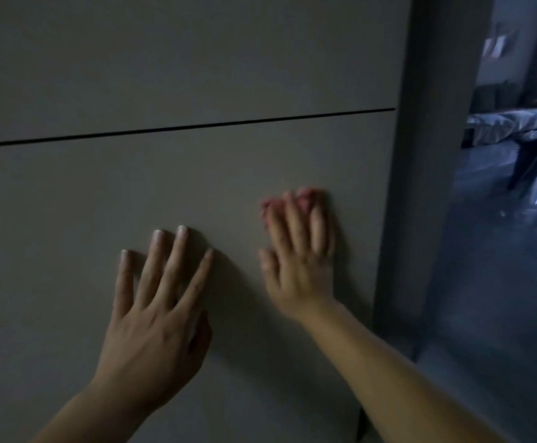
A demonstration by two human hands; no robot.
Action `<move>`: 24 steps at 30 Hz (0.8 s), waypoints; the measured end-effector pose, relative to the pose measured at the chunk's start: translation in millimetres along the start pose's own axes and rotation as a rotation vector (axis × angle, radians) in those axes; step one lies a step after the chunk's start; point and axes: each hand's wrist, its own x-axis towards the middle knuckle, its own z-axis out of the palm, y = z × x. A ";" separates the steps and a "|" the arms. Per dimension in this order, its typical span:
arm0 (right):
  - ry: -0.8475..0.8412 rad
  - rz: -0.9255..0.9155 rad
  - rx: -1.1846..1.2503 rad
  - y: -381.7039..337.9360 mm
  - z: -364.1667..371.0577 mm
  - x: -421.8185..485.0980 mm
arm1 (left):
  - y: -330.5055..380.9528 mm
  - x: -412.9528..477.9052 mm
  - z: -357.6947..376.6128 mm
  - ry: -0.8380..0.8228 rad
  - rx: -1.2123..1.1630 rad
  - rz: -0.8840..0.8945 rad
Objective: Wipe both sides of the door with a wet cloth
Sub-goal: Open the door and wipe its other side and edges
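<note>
A plain grey door (pixel 181 75) fills most of the head view, with a thin dark groove running across it. My left hand (pixel 158 308) rests flat on the door with its fingers spread and straight. To its right, my right hand (pixel 299 254) presses a small pink cloth (pixel 304 196) flat against the door, near the door's right edge. Only bits of the cloth show past my fingertips; the rest is hidden under the hand. The right hand is blurred.
The door's right edge (pixel 420 187) is a darker vertical band. Beyond it lies a dim room with a glossy dark floor (pixel 500 282), a bed or sofa (pixel 504 123) and dark furniture legs (pixel 529 161) at the far right.
</note>
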 end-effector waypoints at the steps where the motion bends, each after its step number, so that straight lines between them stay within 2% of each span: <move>1: 0.064 0.103 -0.017 12.8 -3.8 19.9 | 5.1 4.1 0.8 -0.003 -0.001 0.001; 3: 0.170 0.268 -0.021 31.6 -10.7 57.0 | 14.4 9.5 4.6 -0.005 0.006 -0.010; 5: 0.205 0.300 -0.011 40.8 -10.6 68.2 | 20.7 11.2 8.9 -0.006 0.002 -0.039; 11: 0.011 0.232 -0.007 56.8 0.5 -24.0 | 25.4 11.0 10.1 0.005 -0.013 -0.072; 15: 0.132 0.360 0.025 66.6 -15.6 45.4 | 25.3 10.3 14.2 0.021 0.002 -0.077; 17: 0.136 0.367 0.039 70.7 -19.2 71.3 | 27.8 10.6 16.4 0.024 0.018 -0.082; 20: 0.130 0.262 0.003 74.8 -7.6 24.9 | 28.2 11.2 17.6 0.014 0.013 -0.095; 24: -0.016 0.236 -0.034 88.7 17.9 -85.9 | 27.6 11.1 15.6 0.023 0.020 -0.098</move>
